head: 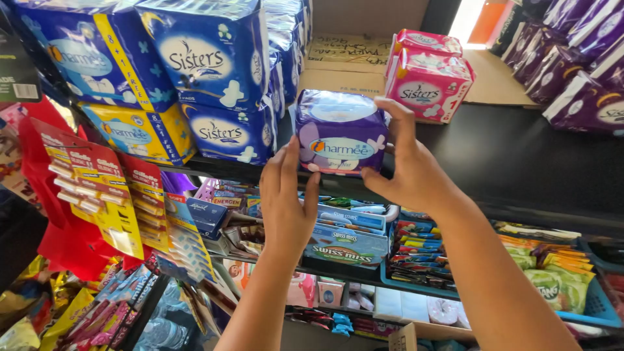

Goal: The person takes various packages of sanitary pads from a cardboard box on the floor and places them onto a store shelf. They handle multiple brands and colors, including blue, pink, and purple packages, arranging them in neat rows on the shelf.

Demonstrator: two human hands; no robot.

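— Two hands are on one thing: a purple soft-wrapped pack (340,132) of sanitary pads, standing at the front edge of the black shelf (520,162).

— Start from the left. What sits beside it?

— Stacked blue packs (214,58) of the same sort of goods, with a yellow-and-blue one (140,133) lower down, fill the shelf's left end, near the purple pack but not touching it as far as I can tell. Further left, red cards of razors (91,175) hang off the rack.

— And the left hand?

— The left hand (286,201) stands open and upright, fingers together, with thumb and fingertips pressed to the pack's lower left corner. It steadies more than it grips.

— The right one?

— The right hand (409,166) wraps the pack's right side, fingers spread over the top right edge and thumb under the bottom. That hand has the firmer hold, half closed around the corner.

— How would you judge the pack to handle?

— Light, I would say, and soft: the film looks glossy and puckered, so it probably gives under the fingers and may be a bit slippery. Nothing fragile about it. Squeezing the two short sides between flat palms seems the safest hold, rather than pinching the loose film.

— Anything to the right?

— Two pink packs (429,81) stand just behind it on flattened cardboard (351,58), and dark purple packs (578,58) are piled at the far right, well apart. Below, boxes of cocoa mix (344,244) and a blue basket (595,305) of sachets fill the lower shelf.
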